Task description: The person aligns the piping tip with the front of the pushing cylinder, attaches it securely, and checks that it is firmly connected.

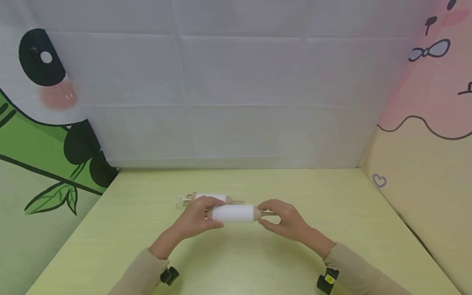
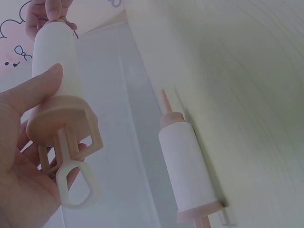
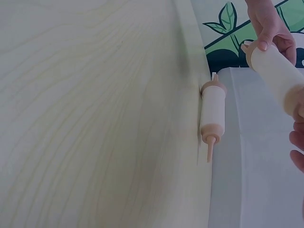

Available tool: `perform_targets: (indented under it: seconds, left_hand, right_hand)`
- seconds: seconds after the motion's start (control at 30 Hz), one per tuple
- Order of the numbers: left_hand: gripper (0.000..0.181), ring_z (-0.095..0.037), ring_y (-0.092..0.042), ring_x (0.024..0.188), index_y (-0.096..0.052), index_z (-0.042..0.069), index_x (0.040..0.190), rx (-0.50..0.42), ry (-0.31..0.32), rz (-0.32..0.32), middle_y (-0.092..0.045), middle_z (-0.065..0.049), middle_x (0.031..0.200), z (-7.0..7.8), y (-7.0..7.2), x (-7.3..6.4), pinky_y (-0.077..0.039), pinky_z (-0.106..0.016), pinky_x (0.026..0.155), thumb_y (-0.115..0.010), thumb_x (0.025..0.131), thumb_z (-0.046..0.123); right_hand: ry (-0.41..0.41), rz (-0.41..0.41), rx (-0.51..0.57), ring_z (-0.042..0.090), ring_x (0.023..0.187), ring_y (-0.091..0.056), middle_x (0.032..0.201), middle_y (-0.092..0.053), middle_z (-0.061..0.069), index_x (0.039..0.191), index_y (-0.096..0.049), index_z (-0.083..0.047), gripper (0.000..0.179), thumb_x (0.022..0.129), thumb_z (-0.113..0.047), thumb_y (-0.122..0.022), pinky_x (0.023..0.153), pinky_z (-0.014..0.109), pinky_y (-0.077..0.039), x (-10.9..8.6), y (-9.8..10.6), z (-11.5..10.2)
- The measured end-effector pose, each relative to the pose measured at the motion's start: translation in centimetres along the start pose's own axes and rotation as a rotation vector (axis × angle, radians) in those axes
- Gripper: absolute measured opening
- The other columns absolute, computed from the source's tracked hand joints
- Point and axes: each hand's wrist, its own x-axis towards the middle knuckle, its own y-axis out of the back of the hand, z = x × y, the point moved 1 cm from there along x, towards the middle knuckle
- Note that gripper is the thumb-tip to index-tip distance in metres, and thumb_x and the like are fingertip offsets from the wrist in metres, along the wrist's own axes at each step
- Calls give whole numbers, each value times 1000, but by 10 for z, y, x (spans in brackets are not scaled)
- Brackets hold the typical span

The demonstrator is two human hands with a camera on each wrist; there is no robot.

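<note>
A syringe-like tool [image 1: 234, 214] with a white barrel, beige end caps and a thin nozzle lies level across both hands, above the table. My left hand [image 1: 193, 221] grips its rear end, thumb along the barrel; the left wrist view shows beige side loops and a white ring handle [image 2: 71, 190] there. At the other end, my right hand [image 1: 287, 218] pinches the beige front cap, with the nozzle passing between thumb and fingers. Behind the held tool a second, similar syringe-like tool [image 1: 210, 197] lies on the table, its nozzle also to the right. The left hand partly covers it in the head view.
The pale yellow table [image 1: 313, 184] ends at a white hanging sheet [image 1: 236, 82] at the back. A panda-and-leaf panel [image 1: 48, 155] borders the left side. On the right stands a pink and cream panel [image 1: 424, 164].
</note>
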Motion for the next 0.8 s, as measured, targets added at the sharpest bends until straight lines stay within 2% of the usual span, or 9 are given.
perform_targets:
  seconds: [0.27,0.47,0.6,0.8]
  left_hand:
    - [45,-25,-55,96,-63,6,108,12,-11,5,-61,-9,109,-1,0,0,-52,-27,71,-80,67,13]
    - [45,-24,-55,96,-63,6,108,11,-19,6,-61,-9,109,-1,1,0,-52,-27,71,-80,66,12]
    - [45,-24,-55,97,-63,6,107,8,-21,9,-61,-9,109,-1,1,0,-52,-27,71,-81,66,12]
    - [45,-23,-55,96,-63,7,108,20,-2,1,-61,-7,109,-1,1,-1,-51,-26,72,-80,67,13]
  right_hand:
    - [-21,-4,-41,21,88,-61,106,-59,8,111,-55,0,41,83,-28,-65,71,19,-52,0,0,-1]
    - [20,-1,-18,20,93,-60,104,-59,9,106,-57,-1,28,85,-19,-63,73,17,-51,2,-3,-1]
    - [7,2,-25,18,90,-61,101,-61,8,105,-59,-3,28,86,-23,-63,70,19,-52,2,-3,0]
    - [-43,-26,-50,18,90,-61,105,-59,7,112,-55,-1,44,82,-32,-66,71,18,-52,1,-1,-1]
